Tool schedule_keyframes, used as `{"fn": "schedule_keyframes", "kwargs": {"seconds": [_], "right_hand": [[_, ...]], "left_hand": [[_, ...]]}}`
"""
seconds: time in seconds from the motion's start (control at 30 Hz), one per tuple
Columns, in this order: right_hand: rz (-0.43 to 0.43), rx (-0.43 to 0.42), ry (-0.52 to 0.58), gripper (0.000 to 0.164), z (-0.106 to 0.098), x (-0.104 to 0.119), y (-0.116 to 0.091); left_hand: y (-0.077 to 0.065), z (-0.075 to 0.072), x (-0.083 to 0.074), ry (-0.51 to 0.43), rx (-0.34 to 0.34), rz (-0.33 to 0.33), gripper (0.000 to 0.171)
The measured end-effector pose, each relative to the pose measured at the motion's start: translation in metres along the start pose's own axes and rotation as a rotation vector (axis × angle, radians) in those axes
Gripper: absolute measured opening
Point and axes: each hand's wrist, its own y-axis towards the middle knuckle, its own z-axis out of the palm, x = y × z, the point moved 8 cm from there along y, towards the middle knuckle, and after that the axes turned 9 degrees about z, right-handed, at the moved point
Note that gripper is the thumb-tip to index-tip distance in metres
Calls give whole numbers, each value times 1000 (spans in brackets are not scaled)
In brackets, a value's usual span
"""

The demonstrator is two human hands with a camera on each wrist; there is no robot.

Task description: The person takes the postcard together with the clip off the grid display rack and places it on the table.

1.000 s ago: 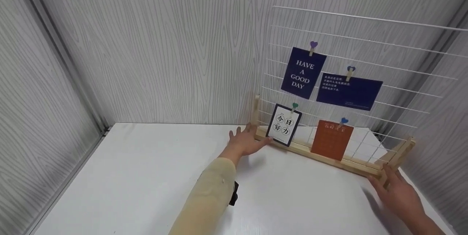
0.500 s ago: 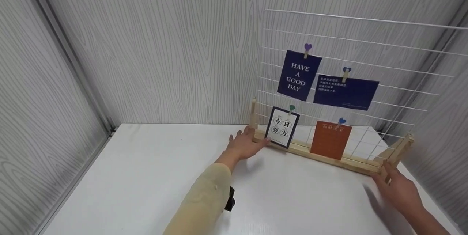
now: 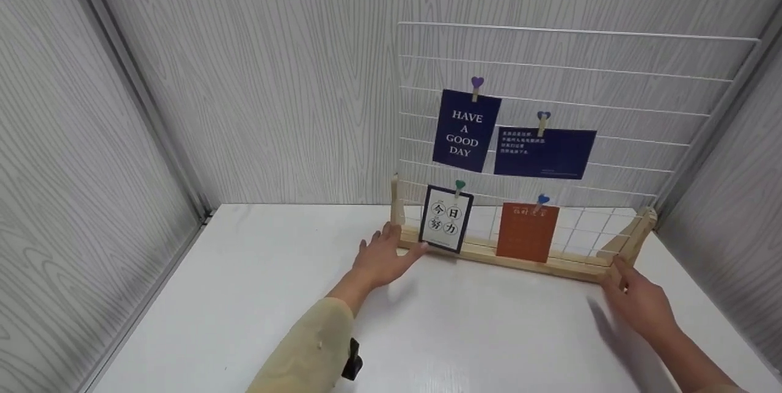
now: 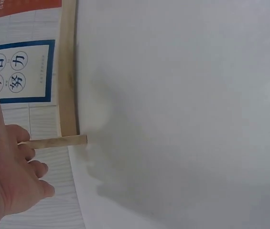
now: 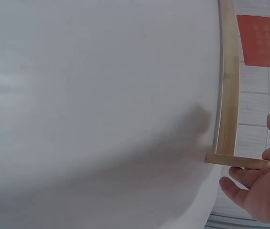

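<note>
A wire grid rack stands upright on a wooden base (image 3: 519, 263) at the right of the table in the head view. My left hand (image 3: 380, 258) grips its left end, fingers around the end piece (image 4: 60, 141) and thumb stretched over the front. At the other end, my right hand (image 3: 641, 301) holds the right end piece (image 5: 230, 161) between thumb and fingers. Heart-topped clips pin cards to the grid: a dark blue HAVE A GOOD DAY card (image 3: 465, 145), a wide dark blue card (image 3: 537, 161), a white blue-bordered card (image 3: 445, 225) and an orange card (image 3: 526, 237).
The white table (image 3: 275, 258) extends left and in front of the rack. Grey wood-grain panels (image 3: 293, 87) close in the back and both sides. The right panel (image 3: 733, 209) stands near the rack's right end.
Both hands have shifted the rack to the left. It has turned to face the head camera more squarely. The cards and clips moved along with it.
</note>
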Motion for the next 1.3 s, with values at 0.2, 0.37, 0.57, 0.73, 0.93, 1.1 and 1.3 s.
{"fn": "schedule_keyframes", "kwargs": {"seconds": [0.2, 0.37, 0.57, 0.73, 0.93, 1.1, 1.3], "right_hand": [[-9, -38, 16, 69, 0, -1, -1], [-17, -51, 44, 66, 1, 4, -2], [-15, -51, 60, 65, 0, 7, -2], [1, -37, 68, 66, -2, 3, -3], [2, -35, 75, 65, -3, 4, -4], [15, -27, 65, 64, -4, 4, -2], [35, -18, 53, 65, -5, 1, 1]], "left_hand": [[0, 1, -1, 15, -8, 21, 99], [0, -1, 2, 26, -8, 29, 100], [1, -2, 4, 27, -4, 31, 106], [2, 1, 2, 31, 0, 39, 105], [1, 2, 3, 26, 2, 43, 105], [2, 1, 1, 32, -11, 51, 105], [2, 2, -2, 30, -24, 74, 105]]}}
